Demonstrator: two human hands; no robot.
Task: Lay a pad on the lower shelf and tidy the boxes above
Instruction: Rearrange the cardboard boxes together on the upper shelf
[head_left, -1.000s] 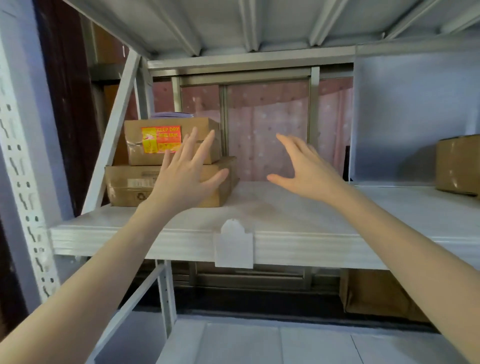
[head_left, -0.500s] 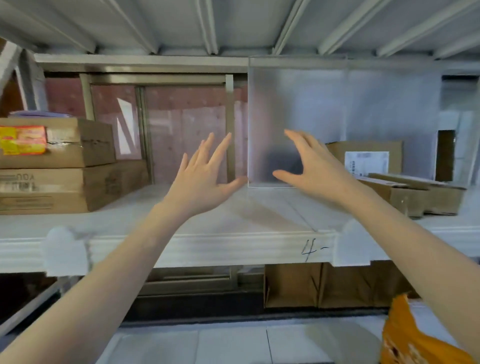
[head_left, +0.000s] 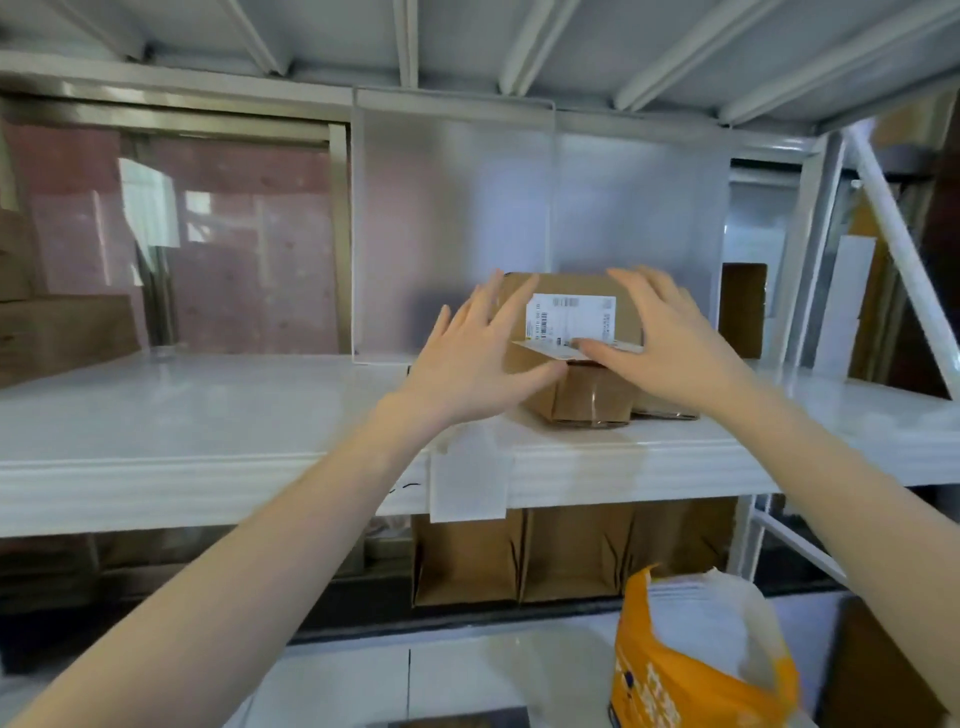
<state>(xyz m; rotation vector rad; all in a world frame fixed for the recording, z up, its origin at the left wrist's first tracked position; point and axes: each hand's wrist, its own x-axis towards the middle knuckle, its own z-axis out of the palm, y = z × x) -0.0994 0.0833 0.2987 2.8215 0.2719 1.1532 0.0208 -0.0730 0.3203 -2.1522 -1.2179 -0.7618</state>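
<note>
Both hands are spread and grasp nothing: the left hand (head_left: 470, 358) and right hand (head_left: 662, 343) flank a small cardboard box (head_left: 584, 400) near the front edge of the upper shelf (head_left: 208, 415). A careless push could tip it off that edge, or tear its loose shipping label (head_left: 550, 351). No pad is identifiable.

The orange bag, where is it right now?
In the head view the orange bag sits at the bottom right, on the lower shelf, below the white upper shelf and just in front of the brown boxes underneath it.
</note>
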